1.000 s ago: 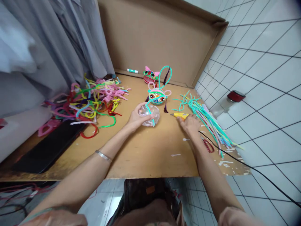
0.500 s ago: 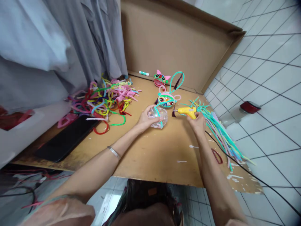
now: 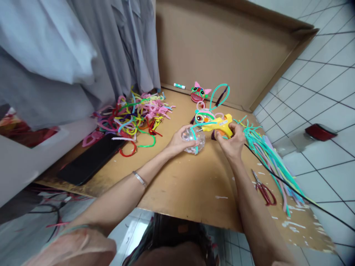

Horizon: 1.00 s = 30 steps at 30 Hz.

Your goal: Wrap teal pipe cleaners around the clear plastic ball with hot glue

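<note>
**Glue gun meeting the clear ball**

I am watching the left hand (image 3: pixel 177 142) cupping the clear ball (image 3: pixel 194 140) on the board (image 3: pixel 180 184). The right hand (image 3: pixel 231 142) is gripping the yellow glue gun (image 3: pixel 219 125), nozzle aiming at the teal pipe cleaner (image 3: pixel 194 131). Best practice, I judge: steadying the ball, dabbing sparingly.

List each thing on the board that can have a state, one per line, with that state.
left hand: closed round the clear ball
clear ball: resting on the board, teal pipe cleaner over it
right hand: gripping the glue gun
glue gun: raised, nozzle aimed at the ball, cord attached
scissors: lying flat, blades shut
marker: lying down, capped
phone: flat, screen dark
mixed pipe cleaners: bent, heaped
teal pipe cleaners: mostly straight, bundled
</note>
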### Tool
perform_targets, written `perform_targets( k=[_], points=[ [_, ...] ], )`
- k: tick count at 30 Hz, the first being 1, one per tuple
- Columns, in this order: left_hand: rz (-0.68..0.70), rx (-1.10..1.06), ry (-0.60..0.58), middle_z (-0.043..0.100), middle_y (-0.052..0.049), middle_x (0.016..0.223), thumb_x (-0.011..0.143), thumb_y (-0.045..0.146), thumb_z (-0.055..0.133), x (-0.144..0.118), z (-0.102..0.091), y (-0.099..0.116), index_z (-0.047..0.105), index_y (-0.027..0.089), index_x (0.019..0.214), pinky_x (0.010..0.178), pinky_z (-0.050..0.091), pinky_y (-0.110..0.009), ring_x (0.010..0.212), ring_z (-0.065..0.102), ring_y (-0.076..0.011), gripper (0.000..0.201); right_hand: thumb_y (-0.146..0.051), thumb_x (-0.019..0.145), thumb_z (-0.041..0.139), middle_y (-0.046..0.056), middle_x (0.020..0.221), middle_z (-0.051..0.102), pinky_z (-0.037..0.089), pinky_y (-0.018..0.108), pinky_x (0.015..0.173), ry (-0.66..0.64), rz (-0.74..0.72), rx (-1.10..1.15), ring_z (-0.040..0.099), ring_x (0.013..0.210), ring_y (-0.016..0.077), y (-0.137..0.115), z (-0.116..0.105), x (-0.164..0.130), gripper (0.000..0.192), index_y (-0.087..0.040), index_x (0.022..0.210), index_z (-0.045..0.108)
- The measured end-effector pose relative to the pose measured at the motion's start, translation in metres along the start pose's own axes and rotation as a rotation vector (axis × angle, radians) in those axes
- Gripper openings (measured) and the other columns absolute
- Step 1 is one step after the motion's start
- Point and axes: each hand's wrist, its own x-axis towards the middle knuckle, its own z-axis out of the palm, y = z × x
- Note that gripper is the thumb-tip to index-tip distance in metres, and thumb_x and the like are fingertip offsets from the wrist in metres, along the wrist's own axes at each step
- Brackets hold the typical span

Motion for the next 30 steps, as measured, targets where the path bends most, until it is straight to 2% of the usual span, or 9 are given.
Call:
perform_targets(
  k=[3,12,25,30],
  points=[
    [0.013,0.047,-0.008,0.069,-0.008,0.116,0.054,0.035,0.086,-0.001,0.000,0.001,0.058,0.018,0.127,0.093,0.052,-0.037,0.097,0.067,-0.0216,0.080,-0.047,0.065,0.065,0.005,0.091,0.065,0.052,0.045,0.084,0.010,0.009,0.007,0.062,0.083,0.0237,0.005,-0.003,-0.010,0.040,-0.021,0.094,0.056],
    [0.050,0.144,-0.041,0.070,-0.005,0.107,0.054,0.037,0.085,-0.003,0.000,0.004,0.060,0.019,0.125,0.090,0.052,-0.037,0.093,0.065,-0.0212,0.077,-0.044,0.071,0.065,0.006,0.097,0.063,0.050,0.043,0.085,0.021,-0.009,-0.075,0.061,0.090,0.0245,-0.004,-0.018,-0.021,0.038,-0.021,0.099,0.054],
    [0.062,0.179,-0.052,0.068,-0.007,0.110,0.053,0.034,0.084,-0.006,0.006,0.002,0.058,0.017,0.127,0.089,0.052,-0.036,0.091,0.063,-0.0204,0.080,-0.047,0.070,0.061,0.008,0.094,0.064,0.052,0.042,0.082,0.123,0.039,-0.120,0.061,0.086,0.0252,-0.008,-0.020,-0.040,0.038,-0.021,0.097,0.053],
    [0.083,0.185,-0.056,0.067,-0.008,0.118,0.053,0.033,0.085,-0.005,0.007,0.000,0.059,0.018,0.127,0.094,0.051,-0.037,0.100,0.064,-0.0229,0.080,-0.046,0.071,0.061,0.008,0.094,0.065,0.053,0.041,0.082,0.146,0.027,-0.145,0.063,0.087,0.0251,-0.005,-0.021,-0.042,0.037,-0.021,0.098,0.054]
  ],
)
